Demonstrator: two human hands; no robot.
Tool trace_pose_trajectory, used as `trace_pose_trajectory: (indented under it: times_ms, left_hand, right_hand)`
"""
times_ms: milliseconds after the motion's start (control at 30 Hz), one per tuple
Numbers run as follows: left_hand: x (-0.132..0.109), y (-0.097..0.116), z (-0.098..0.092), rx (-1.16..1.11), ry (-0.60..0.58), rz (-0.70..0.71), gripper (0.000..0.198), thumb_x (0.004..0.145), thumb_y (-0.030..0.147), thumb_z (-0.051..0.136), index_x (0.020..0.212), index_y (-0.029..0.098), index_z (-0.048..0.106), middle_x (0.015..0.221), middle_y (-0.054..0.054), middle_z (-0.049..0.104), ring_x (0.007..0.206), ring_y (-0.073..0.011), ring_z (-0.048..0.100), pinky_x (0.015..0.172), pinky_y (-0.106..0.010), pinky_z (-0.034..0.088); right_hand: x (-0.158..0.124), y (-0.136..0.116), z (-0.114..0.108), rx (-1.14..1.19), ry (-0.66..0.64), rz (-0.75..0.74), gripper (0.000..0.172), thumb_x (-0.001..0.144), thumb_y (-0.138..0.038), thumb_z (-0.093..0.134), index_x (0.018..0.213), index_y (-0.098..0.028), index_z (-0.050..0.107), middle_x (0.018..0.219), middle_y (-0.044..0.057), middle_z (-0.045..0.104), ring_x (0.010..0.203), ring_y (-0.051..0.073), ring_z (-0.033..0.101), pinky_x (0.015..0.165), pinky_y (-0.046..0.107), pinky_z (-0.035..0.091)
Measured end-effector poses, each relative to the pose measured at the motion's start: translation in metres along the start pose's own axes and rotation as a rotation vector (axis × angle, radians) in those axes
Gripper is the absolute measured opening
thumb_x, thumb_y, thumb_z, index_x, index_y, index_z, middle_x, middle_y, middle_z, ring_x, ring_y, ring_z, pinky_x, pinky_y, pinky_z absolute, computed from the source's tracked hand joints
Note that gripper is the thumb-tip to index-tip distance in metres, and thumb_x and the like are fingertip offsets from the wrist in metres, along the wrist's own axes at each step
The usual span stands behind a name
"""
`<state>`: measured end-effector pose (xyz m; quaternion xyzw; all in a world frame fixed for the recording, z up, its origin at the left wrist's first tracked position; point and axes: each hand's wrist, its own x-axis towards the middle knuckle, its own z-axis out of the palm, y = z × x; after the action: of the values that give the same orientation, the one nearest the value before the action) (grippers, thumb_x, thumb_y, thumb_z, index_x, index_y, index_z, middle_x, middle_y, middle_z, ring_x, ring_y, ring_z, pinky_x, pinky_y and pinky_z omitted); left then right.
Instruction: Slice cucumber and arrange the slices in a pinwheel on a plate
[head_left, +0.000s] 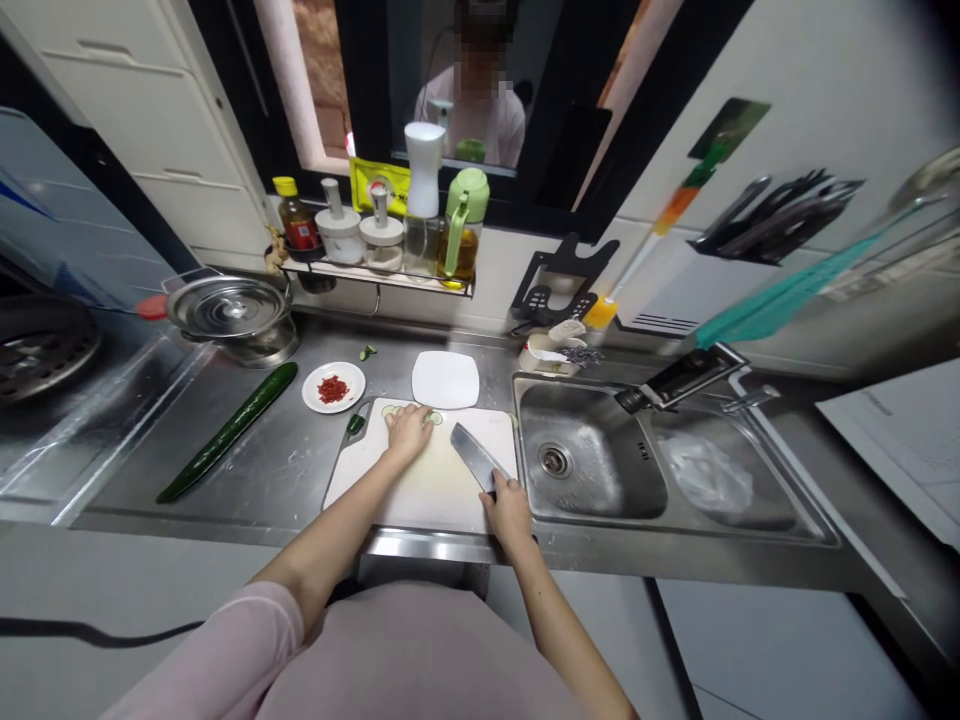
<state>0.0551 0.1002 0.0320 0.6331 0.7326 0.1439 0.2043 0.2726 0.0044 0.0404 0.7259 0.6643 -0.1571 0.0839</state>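
A white cutting board (442, 490) lies on the steel counter in front of me. My left hand (409, 430) rests near its far edge, fingers spread over thin cucumber slices (436, 418); some slices are partly hidden beneath the fingers. My right hand (510, 510) is closed round the handle of a kitchen knife (476, 457). Its blade lies low over the board's right half, pointing away and to the left, apart from the slices. A dark green cucumber end (355, 425) sits at the board's far left corner. Beyond the board is a white square plate (445, 380).
A whole cucumber (229, 432) lies left of a small plate (309, 396) of chopped red bits (332, 389). Green scraps (367, 352) lie behind. A lidded steel pot (232, 306) stands back left. Right is a sink (592, 500) with a faucet (675, 380); bottles line a shelf (390, 279).
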Motion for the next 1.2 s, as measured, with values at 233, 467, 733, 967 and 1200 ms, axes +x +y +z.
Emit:
trace_pose_trajectory:
  times_ms: [233, 467, 733, 967, 1200]
  left_hand:
    - [0.012, 0.014, 0.015, 0.120, -0.039, 0.064, 0.033, 0.089, 0.029, 0.042, 0.114, 0.025, 0.064, 0.114, -0.013, 0.062, 0.109, -0.0306, 0.050, 0.094, -0.046, 0.026]
    - [0.013, 0.015, 0.019, 0.152, 0.005, 0.080, 0.028, 0.089, 0.026, 0.043, 0.109, 0.025, 0.063, 0.112, -0.011, 0.062, 0.108, -0.0283, 0.051, 0.093, -0.044, 0.027]
    - [0.011, 0.014, 0.013, -0.045, 0.002, -0.069, 0.012, 0.085, 0.029, 0.052, 0.088, 0.025, 0.063, 0.097, -0.004, 0.069, 0.099, -0.0244, 0.057, 0.090, -0.041, 0.028]
    - [-0.021, -0.016, 0.007, -0.265, -0.065, -0.294, 0.014, 0.078, 0.037, 0.061, 0.088, 0.028, 0.066, 0.087, 0.003, 0.073, 0.089, -0.0185, 0.063, 0.087, -0.036, 0.031]
    - [-0.051, -0.045, 0.001, -0.226, -0.066, -0.270, 0.015, 0.080, 0.031, 0.056, 0.090, 0.028, 0.068, 0.087, 0.001, 0.074, 0.091, -0.0196, 0.064, 0.088, -0.037, 0.030]
  right_hand:
    - [0.000, 0.001, 0.000, 0.019, 0.000, -0.002, 0.053, 0.090, -0.034, 0.054, 0.140, -0.020, 0.042, 0.116, 0.013, 0.058, 0.108, 0.025, 0.054, 0.088, 0.030, 0.038]
    - [0.000, 0.000, -0.001, 0.023, -0.021, 0.015, 0.053, 0.090, -0.033, 0.054, 0.140, -0.021, 0.042, 0.115, 0.013, 0.058, 0.108, 0.024, 0.053, 0.087, 0.030, 0.038]
    - [0.001, 0.001, 0.000, 0.028, -0.015, 0.009, 0.054, 0.090, -0.033, 0.054, 0.141, -0.020, 0.041, 0.115, 0.013, 0.058, 0.108, 0.025, 0.054, 0.088, 0.031, 0.038]
    - [0.003, 0.001, -0.001, 0.014, -0.035, 0.004, 0.054, 0.090, -0.035, 0.054, 0.141, -0.020, 0.041, 0.117, 0.014, 0.057, 0.108, 0.025, 0.054, 0.088, 0.030, 0.038]
    - [0.000, -0.001, -0.010, 0.003, -0.040, -0.075, 0.047, 0.090, -0.031, 0.051, 0.134, -0.017, 0.047, 0.112, 0.013, 0.060, 0.103, 0.023, 0.056, 0.084, 0.029, 0.037]
